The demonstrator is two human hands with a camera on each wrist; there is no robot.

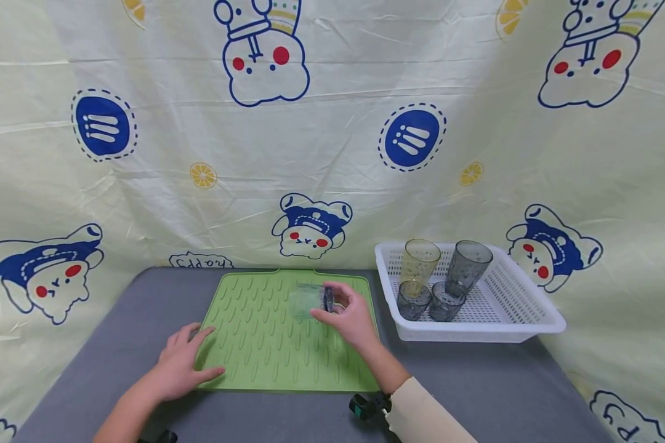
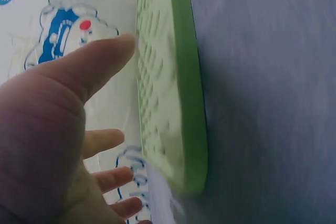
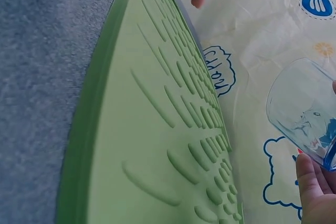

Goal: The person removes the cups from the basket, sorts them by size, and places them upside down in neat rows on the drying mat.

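Note:
My right hand [image 1: 354,317] holds a clear, faintly blue-green glass [image 1: 306,301] by its thick base end. The glass lies on its side in the air over the green drying mat [image 1: 266,357], mouth pointing left. In the right wrist view the glass [image 3: 299,108] shows at the right edge, with fingertips at its base. At the mat's left edge my left hand [image 1: 180,363] has its fingers spread and grips nothing. The left wrist view shows its thumb [image 2: 100,64] extended beside the mat's edge; whether it touches the mat I cannot tell.
On the right stands a white plastic basket [image 1: 482,333]. Inside it are a tall amber glass [image 1: 419,258], a tall grey glass [image 1: 471,261] and two short grey glasses, one at the left [image 1: 414,303]. A grey cloth [image 1: 476,381] covers the table; a printed sheet [image 1: 332,141] hangs behind.

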